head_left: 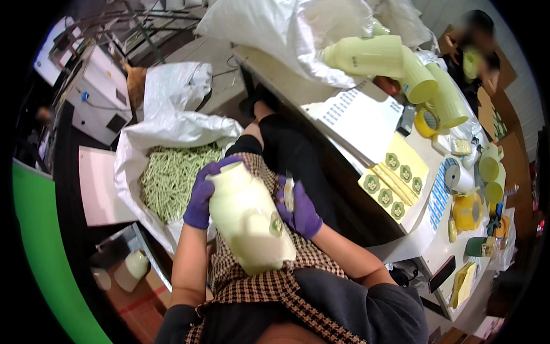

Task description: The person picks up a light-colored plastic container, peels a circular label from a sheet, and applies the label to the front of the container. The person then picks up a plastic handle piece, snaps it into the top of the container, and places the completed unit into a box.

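A large pale yellow-green plastic jar (243,215) lies tilted over my lap, its neck pointing up and left. A small green label shows on its lower right side. My left hand (201,192), in a purple glove, is closed round the jar near its neck. My right hand (301,212), gloved too, is closed beside the jar's right side. Between its fingers is a small upright object (289,194), whitish and brownish, whose kind I cannot make out. A checked apron (252,289) lies under the jar.
Left of my lap stands a white sack (127,155) of green sticklike pellets (172,180). The table (432,243) on the right bears a yellow label sheet (395,172), printed paper (366,117), jars (372,54), tape rolls (467,212) and a phone (442,273). Another person (475,51) sits beyond.
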Tool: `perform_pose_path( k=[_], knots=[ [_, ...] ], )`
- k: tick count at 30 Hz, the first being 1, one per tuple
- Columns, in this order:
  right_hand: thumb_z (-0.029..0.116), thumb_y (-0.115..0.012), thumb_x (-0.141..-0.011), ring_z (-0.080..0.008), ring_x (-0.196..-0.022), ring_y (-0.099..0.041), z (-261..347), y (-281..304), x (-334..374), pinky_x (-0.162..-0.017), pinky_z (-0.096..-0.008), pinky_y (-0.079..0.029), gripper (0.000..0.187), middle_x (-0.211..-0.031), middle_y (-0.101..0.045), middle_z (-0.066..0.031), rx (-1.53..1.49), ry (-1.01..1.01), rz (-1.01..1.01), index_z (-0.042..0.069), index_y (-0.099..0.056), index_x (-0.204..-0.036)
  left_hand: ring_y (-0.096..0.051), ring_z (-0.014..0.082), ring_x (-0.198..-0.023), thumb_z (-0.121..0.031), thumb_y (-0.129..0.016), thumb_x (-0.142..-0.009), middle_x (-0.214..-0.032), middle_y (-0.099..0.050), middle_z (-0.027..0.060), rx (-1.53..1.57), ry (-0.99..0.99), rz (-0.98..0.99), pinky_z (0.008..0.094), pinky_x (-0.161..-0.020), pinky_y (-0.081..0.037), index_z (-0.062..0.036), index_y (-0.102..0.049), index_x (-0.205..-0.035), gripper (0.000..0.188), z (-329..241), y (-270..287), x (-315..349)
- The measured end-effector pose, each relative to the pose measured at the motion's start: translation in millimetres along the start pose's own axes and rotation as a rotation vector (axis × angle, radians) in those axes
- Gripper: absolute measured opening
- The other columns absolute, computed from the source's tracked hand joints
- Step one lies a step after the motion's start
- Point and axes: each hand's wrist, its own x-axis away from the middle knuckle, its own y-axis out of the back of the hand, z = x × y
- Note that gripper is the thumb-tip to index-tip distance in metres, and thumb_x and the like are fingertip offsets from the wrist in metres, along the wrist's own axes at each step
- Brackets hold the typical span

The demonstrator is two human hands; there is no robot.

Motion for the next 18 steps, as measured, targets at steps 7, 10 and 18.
perform_pose_path(
  k=[7,10,18],
  knots=[
    [0.014,-0.063,-0.098,-0.0221,-0.085,-0.067,196.5,37.5,70.8,-0.075,-0.0345,-0.054,0.032,-0.1,-0.066,-0.0113,1.562,0.972,-0.404,0.01,-0.069,-0.129,-0.064,0.037,-0.121,-0.044,-0.088,-0.073,-0.136,-0.061,0.0252,-0.41,-0.368,-0.185,0.0469,-0.102,-0.053,-0.0064,-0.056,-0.077,0.05,-75.1,-76.2,-69.7],
    [0.021,-0.066,-0.096,-0.0301,-0.089,-0.069,280.9,81.6,58.5,-0.077,-0.0399,-0.055,0.033,-0.102,-0.066,-0.0137,1.842,0.986,-0.733,0.014,-0.071,-0.128,-0.066,0.0367,-0.119,-0.039,-0.091,-0.069,-0.128,-0.064,0.0244,-0.508,-0.68,-0.002,0.047,-0.095,-0.057,-0.0055,-0.056,-0.074,0.049,-74.3,-160.6,-164.5],
    [0.038,-0.062,-0.096,-0.0328,-0.092,-0.069,330.5,135.0,-12.2,-0.08,-0.0441,-0.054,0.03,-0.108,-0.068,-0.0107,2.001,0.586,-0.752,0.021,-0.077,-0.116,-0.072,0.0265,-0.1,-0.04,-0.091,-0.068,-0.116,-0.071,0.0179,-1.056,-0.728,0.17,0.0346,-0.08,-0.058,-0.0005,-0.062,-0.073,0.049,15.5,-234.6,-295.0]
  ],
)
